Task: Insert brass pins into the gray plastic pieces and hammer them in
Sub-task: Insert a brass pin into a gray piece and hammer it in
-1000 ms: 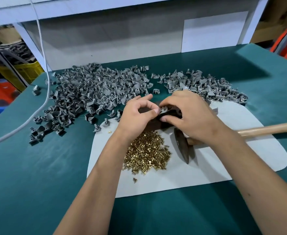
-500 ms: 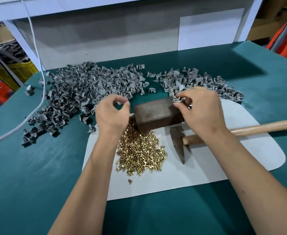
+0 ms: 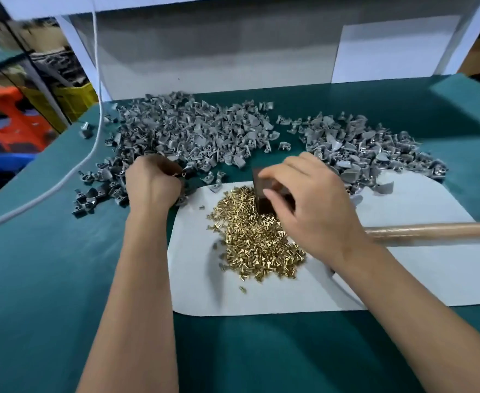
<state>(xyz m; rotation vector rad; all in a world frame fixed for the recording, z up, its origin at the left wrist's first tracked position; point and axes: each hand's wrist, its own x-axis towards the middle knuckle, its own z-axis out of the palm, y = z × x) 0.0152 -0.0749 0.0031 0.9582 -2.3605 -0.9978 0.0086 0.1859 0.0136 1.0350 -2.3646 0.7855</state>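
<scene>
Brass pins [image 3: 257,236] btwn hands: left hand [image 3: 152,182] in gray pieces [image 3: 193,131], right hand [image 3: 309,205] over block [image 3: 261,184].

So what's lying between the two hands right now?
In the head view, the top of the brass pin pile on the white sheet, with two loose gray plastic pieces at the sheet's edge.

Brass pins [image 3: 257,236] heaped on white sheet; gray plastic pieces [image 3: 187,131] piled behind.

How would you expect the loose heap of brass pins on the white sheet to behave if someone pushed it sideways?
The brass pins would probably scatter rather than slide together, since they lie loose and unstacked. Being small and cylindrical, strays may roll across the white sheet. They likely feel heavy for their size.
</scene>
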